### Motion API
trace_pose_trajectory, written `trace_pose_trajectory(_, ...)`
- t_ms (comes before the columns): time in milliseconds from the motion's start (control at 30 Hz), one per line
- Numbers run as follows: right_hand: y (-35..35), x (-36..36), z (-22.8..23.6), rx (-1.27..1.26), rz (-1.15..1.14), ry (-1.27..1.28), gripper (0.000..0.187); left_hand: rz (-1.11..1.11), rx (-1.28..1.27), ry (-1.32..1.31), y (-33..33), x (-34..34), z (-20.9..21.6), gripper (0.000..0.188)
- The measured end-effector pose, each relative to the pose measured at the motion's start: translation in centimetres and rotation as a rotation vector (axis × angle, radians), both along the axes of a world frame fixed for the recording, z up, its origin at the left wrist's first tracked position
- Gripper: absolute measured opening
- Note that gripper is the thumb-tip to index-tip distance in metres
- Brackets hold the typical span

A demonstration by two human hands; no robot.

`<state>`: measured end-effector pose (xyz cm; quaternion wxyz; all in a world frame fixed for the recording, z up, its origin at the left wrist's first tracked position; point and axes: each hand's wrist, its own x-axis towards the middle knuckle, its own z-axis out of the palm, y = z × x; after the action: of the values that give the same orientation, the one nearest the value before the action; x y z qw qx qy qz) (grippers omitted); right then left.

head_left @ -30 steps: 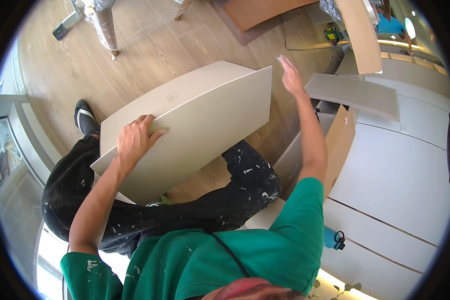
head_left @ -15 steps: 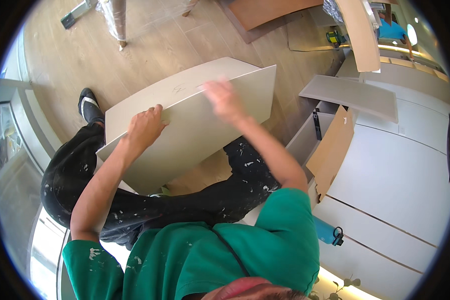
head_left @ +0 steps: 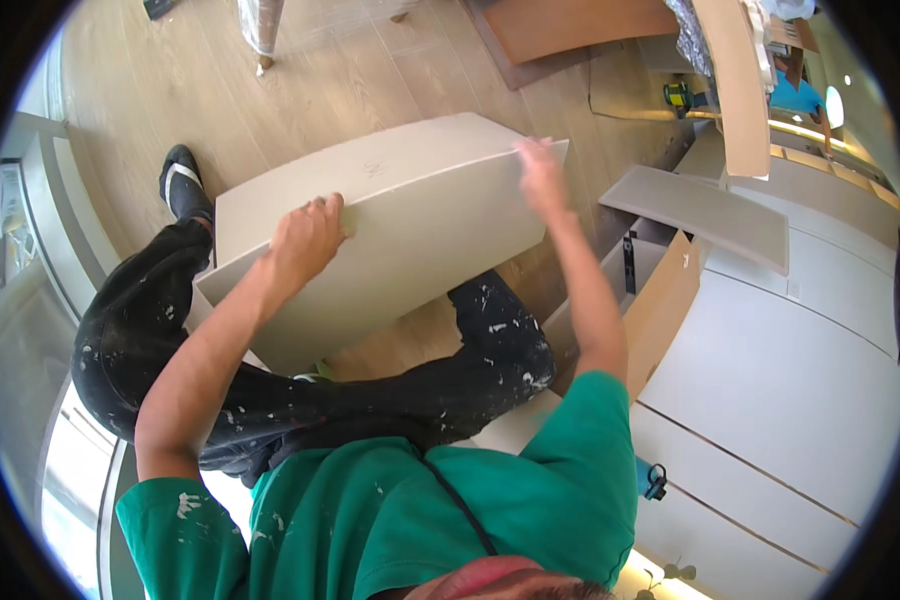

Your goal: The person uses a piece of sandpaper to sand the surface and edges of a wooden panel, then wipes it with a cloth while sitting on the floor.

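A greige flat board [head_left: 400, 250] stands on its edge between my legs, tilted. Directly behind its upper edge spreads a second greige panel [head_left: 300, 180] with a faint pencil scribble; I cannot tell whether the two are joined. My left hand [head_left: 308, 238] is closed over the upper edge of the near board, left of its middle, fingers curled onto the far side. Near the right end of that same edge is my right hand [head_left: 543, 182], blurred by motion. Its fingers are too smeared to show whether they grip the edge.
To the right are an open drawer unit [head_left: 648, 250] with a cardboard piece [head_left: 670, 310], a loose grey panel [head_left: 710, 215] and white cabinet fronts [head_left: 780, 340]. A blue bottle [head_left: 650, 478] stands by my right elbow. A wrapped furniture leg [head_left: 260, 35] is ahead, a window frame [head_left: 55, 210] at left.
My right hand has slid along the board's upper edge from near the middle to its right end. My left hand stays on the edge. The view has shifted slightly.
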<state>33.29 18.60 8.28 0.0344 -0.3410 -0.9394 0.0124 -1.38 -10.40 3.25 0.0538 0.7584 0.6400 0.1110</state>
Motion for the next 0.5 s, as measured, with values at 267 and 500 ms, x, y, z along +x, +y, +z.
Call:
trace_pose_trajectory(267, -5.0, -5.2, -0.6, -0.142, 0.179, 0.068, 0.044, 0.097, -0.304, -0.206, 1.0, 0.1, 1.1, 0.049)
trace_pose_trajectory(500, 2.4, 2.4, -0.7, 0.066, -0.123, -0.141, 0.052, 0.181, -0.704, -0.313, 3.0, -8.5, 13.1, 0.059)
